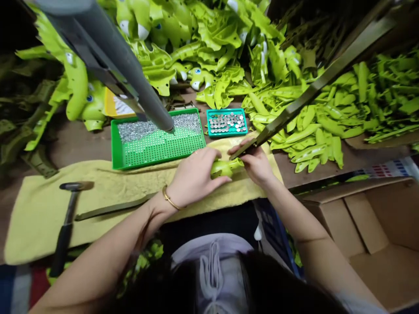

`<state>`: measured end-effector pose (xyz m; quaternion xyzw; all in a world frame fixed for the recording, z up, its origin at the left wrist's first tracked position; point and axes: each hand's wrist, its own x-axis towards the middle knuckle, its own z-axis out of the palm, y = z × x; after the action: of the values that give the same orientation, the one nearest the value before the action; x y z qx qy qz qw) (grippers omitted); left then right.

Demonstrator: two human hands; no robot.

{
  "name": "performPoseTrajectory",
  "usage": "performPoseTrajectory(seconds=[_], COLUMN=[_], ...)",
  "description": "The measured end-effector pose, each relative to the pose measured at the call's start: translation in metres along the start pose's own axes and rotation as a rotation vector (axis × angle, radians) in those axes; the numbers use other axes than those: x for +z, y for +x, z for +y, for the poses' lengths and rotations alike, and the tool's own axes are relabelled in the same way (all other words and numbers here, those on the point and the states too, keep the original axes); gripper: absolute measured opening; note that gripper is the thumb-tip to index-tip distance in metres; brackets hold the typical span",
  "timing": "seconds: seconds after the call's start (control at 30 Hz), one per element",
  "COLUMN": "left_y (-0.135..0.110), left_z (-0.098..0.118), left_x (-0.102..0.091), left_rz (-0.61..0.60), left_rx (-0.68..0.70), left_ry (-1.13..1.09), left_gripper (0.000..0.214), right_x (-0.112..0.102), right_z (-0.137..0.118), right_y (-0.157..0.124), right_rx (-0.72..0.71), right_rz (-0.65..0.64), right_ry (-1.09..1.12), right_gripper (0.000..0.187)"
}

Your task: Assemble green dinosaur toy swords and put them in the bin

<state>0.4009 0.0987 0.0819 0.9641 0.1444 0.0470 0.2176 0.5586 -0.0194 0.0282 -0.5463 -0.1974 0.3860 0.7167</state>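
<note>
My left hand [196,172], a gold bangle at its wrist, is closed around a small lime-green plastic piece [225,168] above the yellow cloth. My right hand [259,166] grips the lower end of a long, dark olive strip [294,104] that slants up to the upper right. The strip's lower tip meets or overlaps the green piece; I cannot tell whether they are joined. Right-hand fingers also touch the green piece's right end. Just beyond my hands are a green perforated tray [157,152] of small metal screws and a teal tray [225,134] of small silver discs.
A hammer [67,213] and another olive strip [114,210] lie on the yellow cloth [36,209]. A thick grey tubular tool [124,65] hangs over the screw tray. Lime-green dinosaur-like shells [183,26] and slim green parts [310,126] are heaped behind. A cardboard box [369,253] stands lower right.
</note>
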Motion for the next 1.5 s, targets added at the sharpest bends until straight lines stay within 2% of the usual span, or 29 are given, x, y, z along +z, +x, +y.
performPoseTrajectory(seconds=[0.1,0.2,0.4,0.53,0.67,0.73,0.9,1.07,1.2,1.3,1.37,1.4,1.5], left_y=[-0.002,-0.002,-0.002,-0.003,-0.003,-0.002,0.001,0.0,-0.003,-0.001,0.001,0.001,0.001], left_z=[0.001,0.0,-0.003,-0.003,-0.004,-0.004,-0.004,-0.005,-0.008,-0.005,-0.004,-0.004,-0.011], left_x=[0.001,0.001,0.003,0.003,0.004,0.004,0.001,-0.001,-0.001,-0.008,-0.018,-0.023,-0.035], left_rz=[0.03,0.042,0.071,0.067,0.077,0.077,0.02,-0.052,-0.044,-0.052,-0.098,-0.141,-0.272], left_rx=[0.039,0.047,0.069,0.097,0.089,0.084,0.058,0.046,0.025,0.065,0.12,0.139,0.081], left_ry=[0.018,0.014,0.002,-0.005,-0.009,-0.026,-0.074,-0.095,-0.114,-0.039,0.08,0.132,0.184], left_gripper=[0.05,0.049,0.048,0.046,0.046,0.046,0.049,0.051,0.053,0.051,0.051,0.052,0.053], right_x=[-0.004,-0.012,-0.013,-0.01,-0.006,-0.007,-0.018,-0.017,-0.003,0.009,0.013,0.012,-0.003], right_z=[0.005,0.001,0.008,0.01,0.011,0.01,0.007,0.006,0.008,0.009,0.005,0.001,-0.021], right_y=[-0.017,-0.019,-0.019,-0.023,-0.024,-0.022,-0.014,-0.013,-0.025,-0.035,-0.035,-0.031,-0.006], right_rx=[0.044,-0.007,-0.159,-0.204,-0.236,-0.214,-0.036,0.139,0.128,0.075,0.015,-0.004,0.001], right_rz=[-0.224,-0.326,-0.222,-0.222,-0.171,-0.167,-0.245,-0.191,-0.138,-0.041,-0.024,-0.076,-0.396], right_ry=[0.072,-0.025,-0.231,-0.214,-0.146,-0.133,-0.124,-0.016,-0.076,-0.106,-0.14,-0.168,-0.349], right_gripper=[0.034,0.043,0.032,0.028,0.025,0.025,0.026,0.037,0.05,0.04,0.033,0.032,0.035])
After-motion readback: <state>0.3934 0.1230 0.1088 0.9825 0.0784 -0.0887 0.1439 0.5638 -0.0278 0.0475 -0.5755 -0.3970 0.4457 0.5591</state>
